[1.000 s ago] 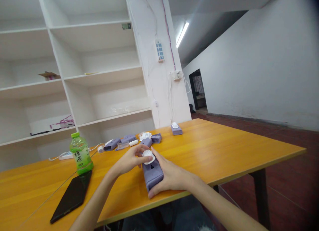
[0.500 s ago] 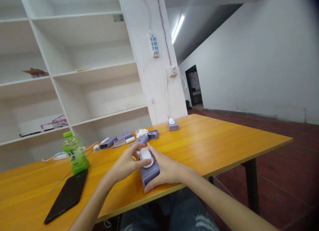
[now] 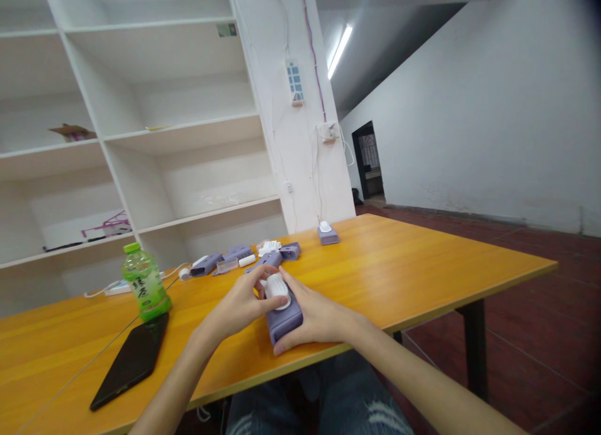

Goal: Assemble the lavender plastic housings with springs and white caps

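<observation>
A purple box-shaped casing [image 3: 286,323] rests on the table near its front edge. On top of it sits a white ribbed knob-like piece [image 3: 276,286] with a round base. My left hand [image 3: 243,302] pinches this white piece between thumb and fingers. Wrapped along the casing's right side is my right hand [image 3: 320,315], its thumb at the near end and its fingers at the far end. The underside of the white piece is hidden.
Beyond my hands lie several purple casings [image 3: 206,265] and a small white cylinder [image 3: 246,260]. Another casing with a white top [image 3: 327,235] stands at the table's back edge. To the left are a green bottle [image 3: 146,285] and a black tablet-like slab [image 3: 132,363].
The view has shifted slightly, so everything sits a little further right. Both hands keep the same hold on the casing and the white piece.
</observation>
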The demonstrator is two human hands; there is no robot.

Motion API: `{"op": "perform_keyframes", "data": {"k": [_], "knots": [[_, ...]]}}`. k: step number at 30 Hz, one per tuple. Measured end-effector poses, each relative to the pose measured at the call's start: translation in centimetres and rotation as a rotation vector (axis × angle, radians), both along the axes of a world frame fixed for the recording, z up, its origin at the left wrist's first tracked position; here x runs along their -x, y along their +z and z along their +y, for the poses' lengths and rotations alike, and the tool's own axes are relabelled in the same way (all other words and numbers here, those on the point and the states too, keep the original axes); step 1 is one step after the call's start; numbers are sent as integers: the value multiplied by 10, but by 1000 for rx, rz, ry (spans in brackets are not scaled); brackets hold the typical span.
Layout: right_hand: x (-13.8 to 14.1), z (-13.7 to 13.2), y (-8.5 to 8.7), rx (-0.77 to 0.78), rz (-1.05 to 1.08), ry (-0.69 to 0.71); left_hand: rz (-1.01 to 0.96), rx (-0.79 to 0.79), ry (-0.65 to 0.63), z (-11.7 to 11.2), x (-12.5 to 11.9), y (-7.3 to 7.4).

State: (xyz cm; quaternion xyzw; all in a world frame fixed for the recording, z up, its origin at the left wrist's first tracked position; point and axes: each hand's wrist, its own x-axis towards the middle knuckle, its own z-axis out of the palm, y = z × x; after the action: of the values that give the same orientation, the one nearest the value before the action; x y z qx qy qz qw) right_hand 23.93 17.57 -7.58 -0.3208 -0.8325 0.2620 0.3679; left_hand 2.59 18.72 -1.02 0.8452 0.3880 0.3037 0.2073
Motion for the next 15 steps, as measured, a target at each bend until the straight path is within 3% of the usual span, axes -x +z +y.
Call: {"op": "perform_keyframes", "data": {"k": [10,15], "knots": [[2,2,-3,-28,-25,-10,-41,-149,165,-11,-1,-27],[0,5,-1,49,49,18,-15,-181,97,0,2,-33]]}}
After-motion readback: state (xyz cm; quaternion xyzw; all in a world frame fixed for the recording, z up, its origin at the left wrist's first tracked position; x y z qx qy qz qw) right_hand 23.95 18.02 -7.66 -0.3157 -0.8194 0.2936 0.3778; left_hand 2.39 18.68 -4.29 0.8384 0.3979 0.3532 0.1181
